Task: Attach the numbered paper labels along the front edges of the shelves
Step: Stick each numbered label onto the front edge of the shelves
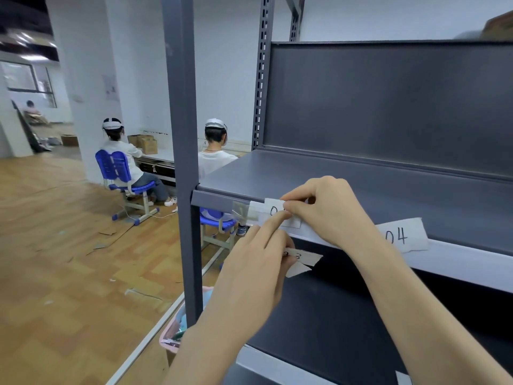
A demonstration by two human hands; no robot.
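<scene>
A white paper label [273, 209] lies against the front edge of the grey metal shelf [219, 202], its number partly hidden by my fingers. A strip of clear tape [244, 211] runs from its left end along the edge. My right hand [327, 209] pinches the label's top right part. My left hand [249, 273] presses a fingertip on the label's lower part and also holds spare paper labels [301, 259] against its palm. A label reading 04 [399, 235] sits on the same edge to the right.
The grey upright post [183, 162] stands just left of the shelf. A lower shelf [319, 315] lies below my forearms. A pink bin [173, 333] sits on the wooden floor by the post. Two people sit on blue chairs [116, 168] behind the rack.
</scene>
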